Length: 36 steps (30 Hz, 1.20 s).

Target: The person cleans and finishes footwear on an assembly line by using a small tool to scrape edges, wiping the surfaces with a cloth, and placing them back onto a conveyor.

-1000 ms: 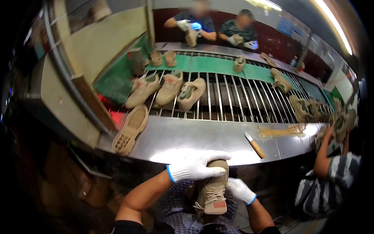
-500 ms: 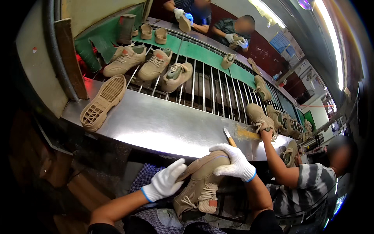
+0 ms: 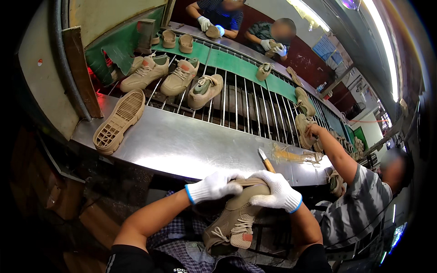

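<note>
A tan mesh sneaker (image 3: 231, 223) rests upside down on my lap, its laces pointing toward me. My left hand (image 3: 214, 186), in a white knit glove with a blue cuff, grips its sole end from the left. On the right side of the same end, my gloved right hand (image 3: 276, 191) presses down over the sole. Both hands are closed on the shoe, just below the steel counter's front edge (image 3: 182, 150).
A loose tan sole (image 3: 119, 121) lies on the counter's left. A wooden-handled tool (image 3: 266, 160) lies near my right hand. Three sneakers (image 3: 177, 78) and more shoes sit on a rod conveyor (image 3: 246, 109). A person in a striped shirt (image 3: 359, 204) reaches onto it at right; two gloved people work opposite.
The sneaker has tilted over from upright to lying with its sole end up toward the counter. My hands shifted onto that end. The view swung left and closer.
</note>
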Each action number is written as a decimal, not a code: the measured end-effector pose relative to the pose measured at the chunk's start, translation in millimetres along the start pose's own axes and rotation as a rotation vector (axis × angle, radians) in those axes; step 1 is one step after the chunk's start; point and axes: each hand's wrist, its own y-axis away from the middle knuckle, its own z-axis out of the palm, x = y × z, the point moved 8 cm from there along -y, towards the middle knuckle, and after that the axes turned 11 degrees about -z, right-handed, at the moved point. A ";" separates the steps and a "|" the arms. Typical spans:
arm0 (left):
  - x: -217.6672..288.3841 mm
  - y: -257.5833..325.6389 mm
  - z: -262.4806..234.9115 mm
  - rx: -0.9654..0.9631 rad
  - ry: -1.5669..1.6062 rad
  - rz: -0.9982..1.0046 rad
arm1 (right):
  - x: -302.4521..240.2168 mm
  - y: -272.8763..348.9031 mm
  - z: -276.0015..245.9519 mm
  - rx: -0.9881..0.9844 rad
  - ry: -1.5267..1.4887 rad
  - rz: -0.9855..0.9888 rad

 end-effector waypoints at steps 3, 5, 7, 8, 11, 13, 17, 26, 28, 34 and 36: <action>8.9 25.2 4.5 -0.020 -0.184 0.126 | 9.2 7.9 -0.8 0.036 -0.001 -0.025; 6.8 35.0 4.7 -0.111 -0.039 0.018 | 11.0 9.2 -0.6 0.124 -0.082 -0.085; 10.8 40.6 1.8 -0.139 0.028 0.033 | 18.1 13.2 4.1 0.129 -0.125 -0.084; 25.2 42.1 -0.2 -0.036 -0.203 0.254 | 19.1 13.3 4.5 0.128 -0.132 -0.105; 26.0 36.4 -5.6 0.135 -0.450 0.219 | 13.6 9.8 5.5 0.145 -0.139 -0.141; 30.2 34.2 -9.7 0.128 -0.327 0.193 | 6.5 5.5 3.8 0.161 -0.127 -0.182; 26.3 48.0 7.5 0.045 -0.313 0.120 | 20.6 14.0 6.3 0.129 -0.176 -0.110; 23.0 62.8 8.4 0.100 -0.323 -0.004 | 16.8 5.8 10.1 0.076 -0.178 -0.091; 17.0 70.2 18.8 0.139 -0.316 -0.028 | 18.1 5.3 9.7 0.087 -0.142 -0.093; 48.6 110.8 26.2 0.254 -0.324 0.169 | 11.9 10.5 32.9 0.620 -0.845 -0.265; 67.9 117.7 9.4 0.258 -0.298 0.319 | 30.7 0.3 82.7 0.745 -1.440 -0.232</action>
